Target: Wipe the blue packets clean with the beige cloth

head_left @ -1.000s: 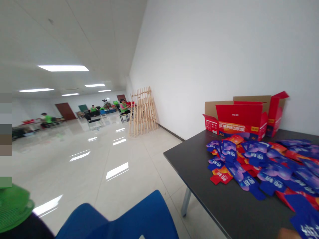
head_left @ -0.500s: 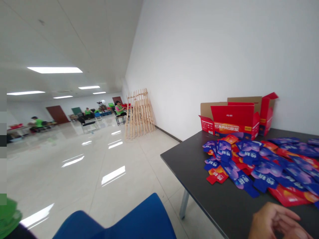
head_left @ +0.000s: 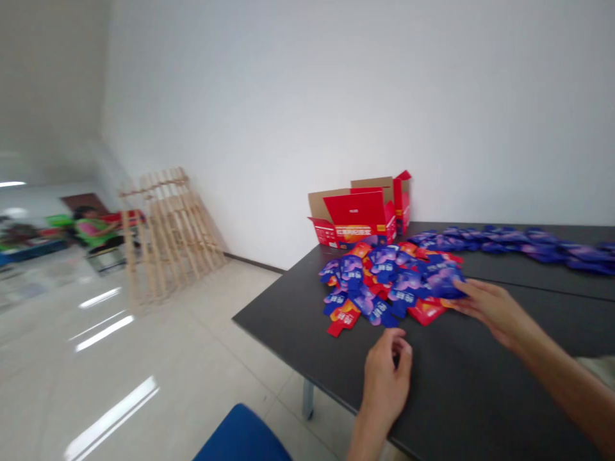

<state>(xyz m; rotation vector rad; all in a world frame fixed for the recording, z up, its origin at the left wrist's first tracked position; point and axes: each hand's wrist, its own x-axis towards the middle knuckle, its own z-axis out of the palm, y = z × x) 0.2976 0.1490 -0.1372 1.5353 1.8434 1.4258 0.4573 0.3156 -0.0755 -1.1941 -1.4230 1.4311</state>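
Pile of flat blue and red packets point(head_left: 391, 285) lies on the dark worktop point(head_left: 456, 384), toward its left end, spread loosely and overlapping, with a few red ones at the near edge. Right hand point(head_left: 490, 307) reaches into the pile's right side, fingers point(head_left: 464, 296) stretched forward and touching a blue packet; whether they actually pinch it is too blurred to tell. Left hand point(head_left: 384, 374) rests on the bare worktop just in front of the pile, fingers curled in loosely, holding nothing, not touching any packet. Judged step: picking from the pile, right hand at first contact, no packet lifted clear. Next move likely calls for closing on one single packet and peeling it off the overlapping neighbours without dragging several along; the left hand is near enough to steady the heap. Behind the pile, an open red cardboard box point(head_left: 358, 214) stands against the white wall point(head_left: 336, 96), flaps up. A second row of blue packets point(head_left: 523, 242) runs along the back of the worktop to the right. Wooden racks point(head_left: 166, 230) lean on the wall at left; a blue chair point(head_left: 243, 438) edge shows at the bottom.
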